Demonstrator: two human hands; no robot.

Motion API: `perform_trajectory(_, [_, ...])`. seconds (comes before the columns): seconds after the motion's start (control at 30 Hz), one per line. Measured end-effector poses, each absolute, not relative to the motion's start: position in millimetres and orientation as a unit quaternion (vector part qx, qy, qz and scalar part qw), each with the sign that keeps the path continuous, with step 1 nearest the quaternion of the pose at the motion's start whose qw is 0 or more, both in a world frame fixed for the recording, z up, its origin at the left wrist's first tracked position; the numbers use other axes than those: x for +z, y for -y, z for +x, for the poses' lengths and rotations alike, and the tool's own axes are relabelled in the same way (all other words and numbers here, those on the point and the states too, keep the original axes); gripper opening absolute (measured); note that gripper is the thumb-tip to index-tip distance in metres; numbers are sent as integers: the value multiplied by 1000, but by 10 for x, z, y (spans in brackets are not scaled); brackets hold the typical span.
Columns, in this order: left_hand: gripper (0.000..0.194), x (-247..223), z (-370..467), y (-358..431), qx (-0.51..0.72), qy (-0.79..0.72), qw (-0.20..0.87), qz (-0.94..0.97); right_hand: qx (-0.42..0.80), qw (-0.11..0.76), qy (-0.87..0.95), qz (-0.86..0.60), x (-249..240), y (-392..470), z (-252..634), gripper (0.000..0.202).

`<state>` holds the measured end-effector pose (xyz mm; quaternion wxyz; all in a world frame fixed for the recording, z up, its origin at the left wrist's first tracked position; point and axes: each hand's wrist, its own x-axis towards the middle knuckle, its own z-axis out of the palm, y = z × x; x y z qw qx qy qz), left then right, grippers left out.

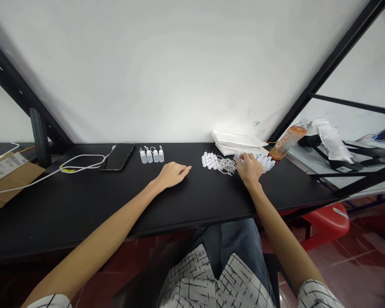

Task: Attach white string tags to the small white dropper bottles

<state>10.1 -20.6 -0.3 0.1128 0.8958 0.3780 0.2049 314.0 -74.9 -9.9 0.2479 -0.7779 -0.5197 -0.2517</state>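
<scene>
On the black table point(93, 209) my left hand point(174, 174) rests closed, its fingers curled under and what they hold, if anything, hidden. My right hand point(250, 168) reaches over a pile of small translucent bottles point(265, 161) at the right, fingers bent and closed on something I cannot make out. Just left of it lie thin loops of cord point(227, 166) and a cluster of small white caps point(209, 160). Several small white bottles point(155, 155) stand upright in a row, left of my left hand.
A black phone point(118, 157) with a white cable point(80, 167) lies at the left, near a cardboard box point(14, 177). White sheets point(237, 141) are against the wall. An orange-labelled bottle point(287, 141) leans by the right frame. A red stool point(329, 224) stands below right.
</scene>
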Motion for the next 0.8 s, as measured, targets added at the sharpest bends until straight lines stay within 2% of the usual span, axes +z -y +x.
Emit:
perform_trajectory(0.1, [54,3,107,217,201,-376,108,898,-275,291,513,-759,-99,765,3141,19])
perform_trajectory(0.23, [53,-19,121,228,208,-370,89,901,-294,395,515,-702,-57,744,3057,26])
perform_trajectory(0.37, [37,-39,129,244,259,-363,81,891,-248,471,558,-636,21,677,2750,29])
perform_trajectory(0.43, [36,-22,127,261,277,-376,81,881,-243,468,609,-592,40,653,2514,27])
perform_trajectory(0.57, [49,38,113,292,292,-403,64,865,-227,428,712,-508,-9,643,2029,26])
perform_trajectory(0.67, [39,49,111,296,285,-383,58,877,-208,412,753,-469,-82,646,1806,28])
perform_trajectory(0.8, [30,15,136,292,269,-369,65,887,-191,433,750,-462,-112,624,1799,28])
